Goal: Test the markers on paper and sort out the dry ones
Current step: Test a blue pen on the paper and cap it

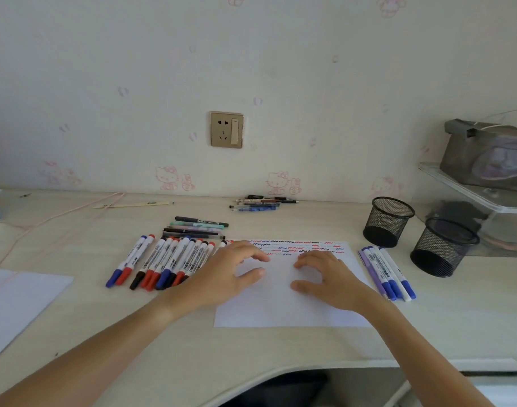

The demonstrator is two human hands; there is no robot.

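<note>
Pale wallpaper with faint cartoon cats backs a light wooden desk (280,348), and at its middle lies the test paper (280,306), its top edge striped with red, blue and black squiggles.

Both hands hover over or rest on that sheet; I cannot tell which. The left hand (222,277) has its fingers spread and loosely arched, holding nothing. The right hand (327,277) is the same, relaxed and empty, thumb toward the middle.

Going outward from the hands: at 9 o'clock, touching the left wrist area, sits a fanned row of markers (163,262) with red, blue and black caps. At 3 o'clock, just beside the sheet's edge, lie the blue-capped markers (386,271), roughly 4 of them, side by side. At 11 o'clock is a stack of slimmer pens (198,227), and at 12 o'clock, near the wall, another small pen bundle (260,204). At 2 o'clock stand 2 black mesh cups (388,220).

Which pile holds the dry ones I cannot say. The markers look light, stiff and smooth, likely to roll, so I'd pinch 1 at mid-barrel and pull the cap straight off. The sheet is thin and would slide unless pinned flat.
</note>
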